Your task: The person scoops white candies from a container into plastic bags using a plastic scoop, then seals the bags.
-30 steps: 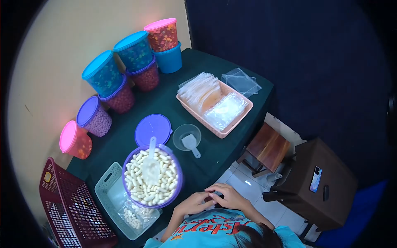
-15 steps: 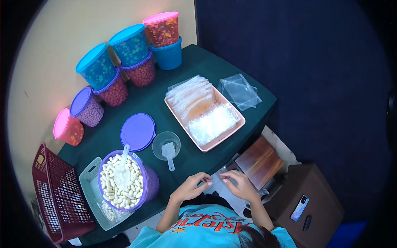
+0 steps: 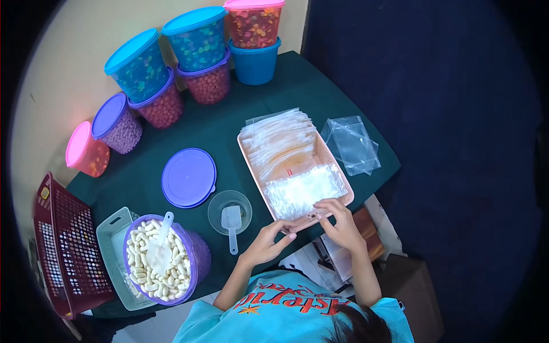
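Note:
A pink plastic tray (image 3: 247, 150) holds a stack of clear plastic bags (image 3: 280, 134) at its far end and a pile of shiny clear packets (image 3: 303, 191) at its near end. My left hand (image 3: 267, 244) is at the tray's near left corner, fingers curled at the rim with the thumb below. My right hand (image 3: 341, 226) has its fingers over the near right rim and the thumb outside. Left of the tray, a clear bowl (image 3: 214, 218) holds a white scoop (image 3: 231, 219). A purple tub (image 3: 200, 257) of whitish oblong pieces carries another scoop (image 3: 160, 251).
A purple lid (image 3: 189, 178) lies on the dark green table (image 3: 229, 126). Loose clear bags (image 3: 351, 146) lie right of the tray. Stacked lidded tubs (image 3: 197, 43) line the wall. At left stand a maroon basket (image 3: 71, 251) and a pale green basket (image 3: 108, 240).
Both hands have moved forward from in front of my body to the tray's near rim. The view has shifted, bringing the tray closer.

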### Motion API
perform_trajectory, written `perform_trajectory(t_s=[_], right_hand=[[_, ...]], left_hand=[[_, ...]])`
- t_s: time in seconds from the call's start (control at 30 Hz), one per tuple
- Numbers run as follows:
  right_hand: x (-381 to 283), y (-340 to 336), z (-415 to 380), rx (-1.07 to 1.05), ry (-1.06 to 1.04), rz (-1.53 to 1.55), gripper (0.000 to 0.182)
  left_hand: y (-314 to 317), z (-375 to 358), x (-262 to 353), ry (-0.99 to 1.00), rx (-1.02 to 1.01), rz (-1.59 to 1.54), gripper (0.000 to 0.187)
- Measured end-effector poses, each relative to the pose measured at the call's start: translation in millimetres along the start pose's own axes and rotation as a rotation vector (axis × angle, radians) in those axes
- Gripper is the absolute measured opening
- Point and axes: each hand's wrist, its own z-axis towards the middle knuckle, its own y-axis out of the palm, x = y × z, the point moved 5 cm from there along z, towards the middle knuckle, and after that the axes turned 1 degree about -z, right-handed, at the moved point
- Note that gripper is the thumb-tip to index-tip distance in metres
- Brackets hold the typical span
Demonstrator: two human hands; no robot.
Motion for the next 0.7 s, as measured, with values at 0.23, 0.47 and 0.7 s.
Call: perform_trajectory(t_s=[0.23, 0.47, 0.7], right_hand=[[40.6, 12.4, 32.5, -0.016, 0.025, -0.167, 0.029], [63.3, 32.3, 51.1, -0.193, -0.028, -0.476, 0.061], [80.9, 34.2, 53.9, -0.200, -0.086, -0.426, 0.067]], left_hand=[[1.0, 15.7, -12.7, -0.075, -0.037, 0.048, 0.029], [8.6, 27.9, -19.1, -0.145, 0.053, 0.056, 0.028], [24.5, 20.3, -8.7, -0.174, 0.310, 0.117, 0.029]])
